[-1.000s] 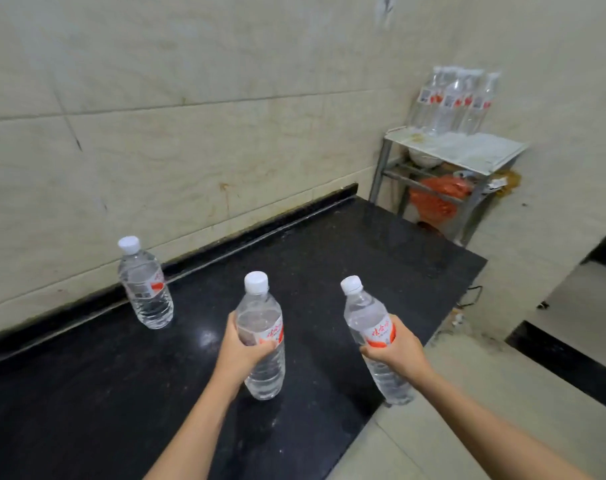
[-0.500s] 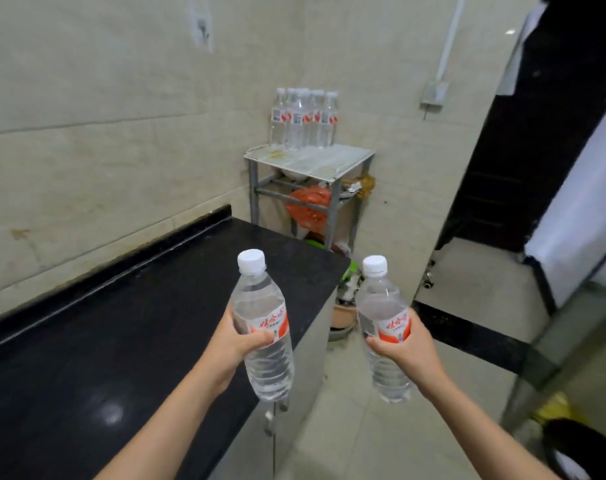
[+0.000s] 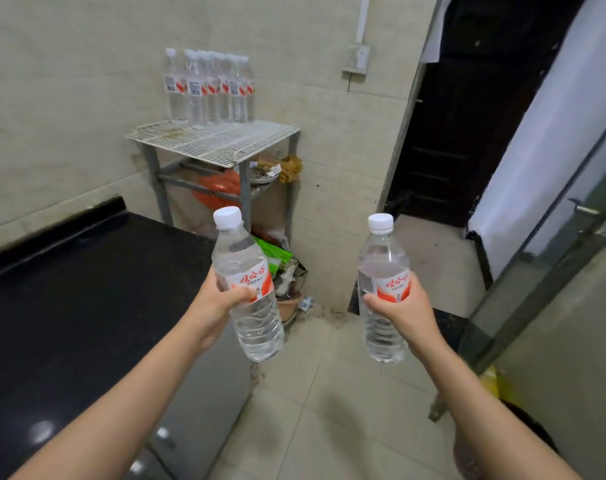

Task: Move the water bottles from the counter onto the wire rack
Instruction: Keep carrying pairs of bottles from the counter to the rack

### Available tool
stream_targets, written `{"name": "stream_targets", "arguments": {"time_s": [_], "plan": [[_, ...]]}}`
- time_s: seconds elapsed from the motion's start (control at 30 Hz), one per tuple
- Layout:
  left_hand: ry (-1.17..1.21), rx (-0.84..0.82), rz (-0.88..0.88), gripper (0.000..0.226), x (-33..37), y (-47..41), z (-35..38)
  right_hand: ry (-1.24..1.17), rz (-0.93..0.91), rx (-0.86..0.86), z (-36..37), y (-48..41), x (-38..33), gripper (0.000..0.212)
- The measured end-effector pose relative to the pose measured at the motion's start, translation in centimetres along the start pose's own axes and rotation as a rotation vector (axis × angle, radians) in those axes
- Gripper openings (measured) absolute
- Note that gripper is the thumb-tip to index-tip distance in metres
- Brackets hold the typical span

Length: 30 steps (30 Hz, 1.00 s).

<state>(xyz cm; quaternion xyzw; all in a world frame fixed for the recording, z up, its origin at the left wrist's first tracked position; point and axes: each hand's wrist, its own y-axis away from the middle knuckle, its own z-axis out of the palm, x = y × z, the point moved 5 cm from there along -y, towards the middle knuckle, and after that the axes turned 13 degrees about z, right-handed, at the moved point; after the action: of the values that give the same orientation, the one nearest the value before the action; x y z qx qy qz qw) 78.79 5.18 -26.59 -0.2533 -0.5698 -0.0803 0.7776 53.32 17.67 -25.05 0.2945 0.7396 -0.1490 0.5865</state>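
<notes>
My left hand (image 3: 215, 303) grips a clear water bottle (image 3: 249, 317) with a white cap and red label, tilted slightly left, held in the air past the end of the black counter (image 3: 69, 299). My right hand (image 3: 403, 311) grips a second, upright bottle (image 3: 383, 327) over the tiled floor. Ahead in the corner stands the white wire rack (image 3: 214, 142) on grey legs. Several identical bottles (image 3: 209, 88) stand in a row along its back edge against the wall. The front part of the rack top is bare.
Under the rack hang an orange bag (image 3: 218, 192) and clutter, with a green packet and a pot (image 3: 287, 303) on the floor below. A dark doorway (image 3: 467, 109) opens at the right, with a glass door (image 3: 554, 271) beside it.
The view has swung right and moved closer to the rack. Both hands carried their bottles off the counter and now hold them over the floor; the third bottle on the counter is out of view.
</notes>
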Motion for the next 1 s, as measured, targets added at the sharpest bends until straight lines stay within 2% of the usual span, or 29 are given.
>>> {"name": "stream_targets", "arguments": {"time_s": [0.27, 0.37, 0.47, 0.5, 0.6, 0.67, 0.77, 0.9, 0.97, 1.0], "plan": [[0.061, 0.014, 0.036, 0.081, -4.2, -12.9, -1.2, 0.018, -0.026, -0.039, 1.9, -12.8, -2.9, 0.054], [0.102, 0.017, -0.002, 0.096, -6.3, -19.4, -0.9, 0.035, -0.045, -0.04, 2.7, -18.6, -5.0, 0.05], [0.149, 0.054, 0.016, 0.078, -7.2, -26.2, -0.5, 0.064, -0.069, -0.031, 3.3, -24.9, -7.6, 0.051], [0.157, 0.045, 0.033, 0.078, -7.2, -28.3, -0.4, 0.067, -0.076, -0.022, 3.5, -26.7, -8.5, 0.051], [0.183, 0.014, 0.107, 0.083, -6.3, -34.1, -0.6, 0.041, -0.104, 0.004, 4.5, -31.5, -10.7, 0.05], [0.218, 0.028, 0.166, 0.064, -5.4, -37.3, -1.2, 0.021, -0.107, -0.011, 5.3, -34.1, -11.5, 0.052], [0.262, 0.042, 0.251, 0.067, -3.4, -41.0, -2.4, 0.006, -0.128, -0.039, 6.9, -37.7, -13.0, 0.054], [0.194, 0.14, 0.354, 0.05, -0.5, -45.1, -5.1, -0.051, -0.196, -0.117, 9.7, -43.2, -16.1, 0.047], [0.127, 0.21, 0.393, 0.055, 0.6, -46.9, -6.9, -0.096, -0.235, -0.164, 11.3, -46.3, -18.1, 0.049], [0.094, 0.24, 0.411, 0.064, 1.0, -47.8, -7.8, -0.118, -0.254, -0.191, 12.3, -48.1, -19.1, 0.048]]}}
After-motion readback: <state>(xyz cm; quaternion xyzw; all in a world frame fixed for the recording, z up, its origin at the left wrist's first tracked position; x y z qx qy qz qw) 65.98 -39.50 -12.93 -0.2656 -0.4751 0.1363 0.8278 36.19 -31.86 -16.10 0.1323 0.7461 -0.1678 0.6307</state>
